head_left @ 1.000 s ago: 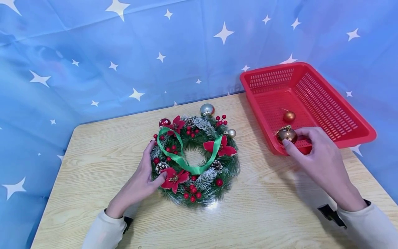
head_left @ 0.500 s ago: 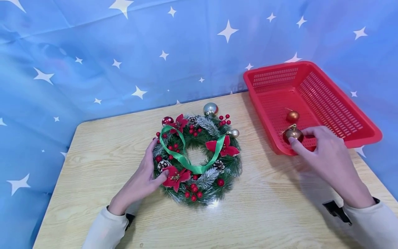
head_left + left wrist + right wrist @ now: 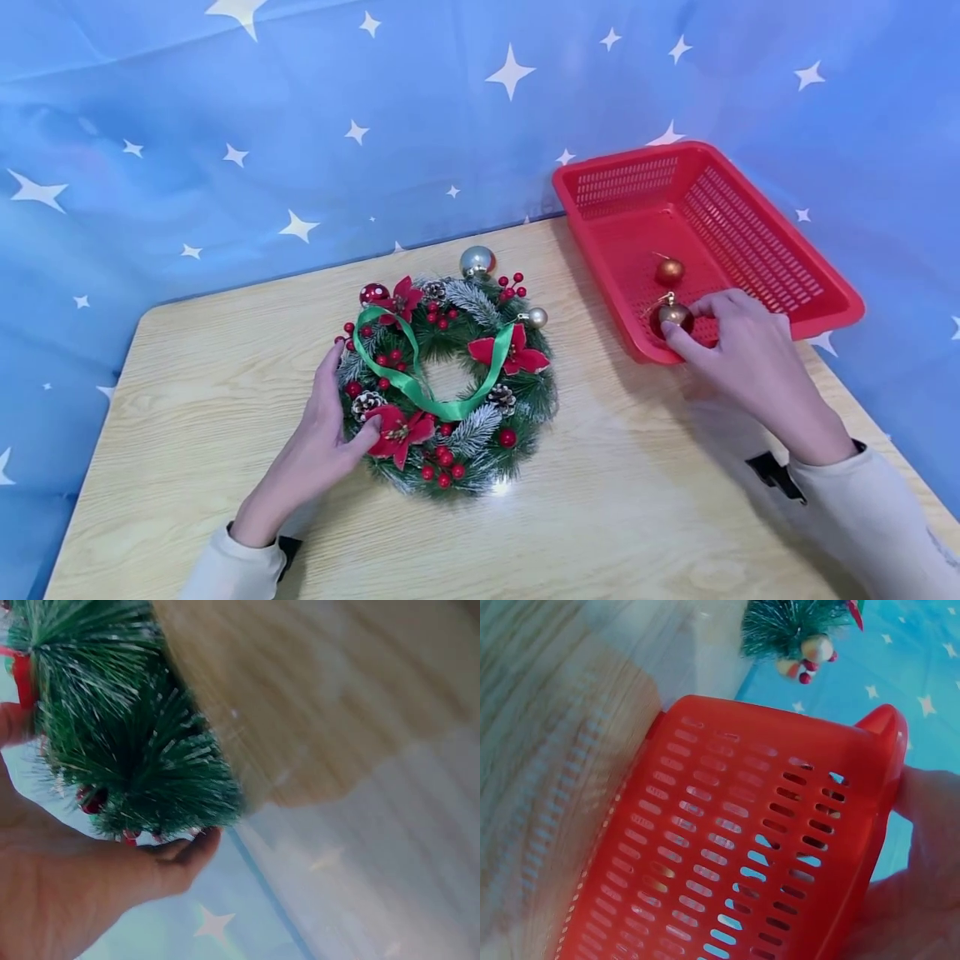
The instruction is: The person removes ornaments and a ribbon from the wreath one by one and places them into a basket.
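In the head view, a green wreath [image 3: 536, 408] lies on the table, trimmed with red poinsettias [image 3: 401, 432], berries, pinecones and a green ribbon [image 3: 450, 410]. My left hand [image 3: 307, 450] holds its left edge, thumb on top by the lower poinsettia and fingers around the outer side. The left wrist view shows those fingers at the wreath's needles [image 3: 142, 772]. Over at the right, my right hand [image 3: 757, 367] reaches over the near wall of a red basket [image 3: 600, 271] and pinches a shiny brown bauble [image 3: 681, 312] between thumb and fingers. Its gold cap points up.
A smaller copper bauble [image 3: 670, 271] lies in the basket behind the held one. Around the wreath's rim sit a silver bauble [image 3: 477, 260], a small champagne bauble [image 3: 537, 317] and a dotted red bauble [image 3: 373, 293]. A blue star-patterned cloth [image 3: 420, 100] hangs behind the table.
The brown bauble has turned in my right fingers, its cap now more upright. My left hand keeps its hold on the wreath. The head view has shifted slightly.
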Motion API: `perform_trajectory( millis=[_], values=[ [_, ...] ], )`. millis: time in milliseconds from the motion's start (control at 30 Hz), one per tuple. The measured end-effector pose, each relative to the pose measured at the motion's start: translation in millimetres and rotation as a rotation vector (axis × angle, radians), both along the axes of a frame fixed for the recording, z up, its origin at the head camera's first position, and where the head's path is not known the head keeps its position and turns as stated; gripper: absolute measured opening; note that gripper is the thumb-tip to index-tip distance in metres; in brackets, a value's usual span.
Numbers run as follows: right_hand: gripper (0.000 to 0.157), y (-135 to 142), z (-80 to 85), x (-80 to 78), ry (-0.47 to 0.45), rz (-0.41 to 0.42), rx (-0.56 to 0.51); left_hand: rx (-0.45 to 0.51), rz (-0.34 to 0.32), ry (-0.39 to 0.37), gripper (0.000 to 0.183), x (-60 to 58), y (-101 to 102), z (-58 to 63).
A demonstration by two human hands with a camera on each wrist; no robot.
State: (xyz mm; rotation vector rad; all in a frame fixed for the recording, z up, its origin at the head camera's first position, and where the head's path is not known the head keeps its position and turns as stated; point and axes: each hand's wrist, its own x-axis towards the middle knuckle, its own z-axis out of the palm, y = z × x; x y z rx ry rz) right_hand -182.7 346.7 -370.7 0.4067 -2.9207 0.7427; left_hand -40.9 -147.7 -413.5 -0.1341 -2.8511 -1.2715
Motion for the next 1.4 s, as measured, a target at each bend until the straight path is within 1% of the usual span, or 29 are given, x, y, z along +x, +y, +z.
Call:
perform_trajectory(
  millis=[167, 333, 500, 600, 667, 833, 933, 1067, 1200, 1400],
  values=[
    [0.051, -4.6, 1.3, -5.0, -0.002, 0.030, 0.022, -0.038, 0.071, 0.013, 0.113, 9.8, 2.2, 3.4],
    [0.049, -5.1, 0.6, -7.0, -0.030, 0.035, 0.032, -0.076, 0.114, -0.006, 0.109, 17.0, 11.1, 6.1],
    [0.048, -1.1, 0.0, -7.5, -0.038, 0.033, 0.040, -0.079, 0.155, -0.037, 0.114, 19.4, 23.5, 6.8],
    [0.050, 2.1, 0.1, -7.7, -0.049, 0.035, 0.048, -0.084, 0.178, -0.031, 0.119, 20.0, 30.1, 7.4],
    [0.052, 3.8, 0.2, -7.7, -0.054, 0.036, 0.055, -0.091, 0.187, -0.023, 0.123, 20.3, 34.1, 7.3],
    [0.054, 5.6, 0.6, -8.6, -0.062, 0.042, 0.069, -0.148, 0.212, -0.020, 0.130, 24.0, 43.4, 6.7],
    [0.052, 6.0, 0.6, -9.8, -0.067, 0.053, 0.069, -0.183, 0.235, -0.040, 0.134, 27.5, 47.3, 5.7],
    [0.052, 6.3, 0.3, -10.4, -0.070, 0.065, 0.066, -0.195, 0.252, -0.071, 0.137, 29.7, 50.8, 3.8],
    [0.053, 6.4, -0.8, -9.9, -0.067, 0.066, 0.053, -0.204, 0.259, -0.078, 0.138, 30.0, 53.9, 2.4],
    [0.048, 4.5, -3.1, -7.0, -0.033, 0.059, 0.014, -0.207, 0.274, -0.078, 0.132, 29.9, 59.4, 2.2]
  ],
)
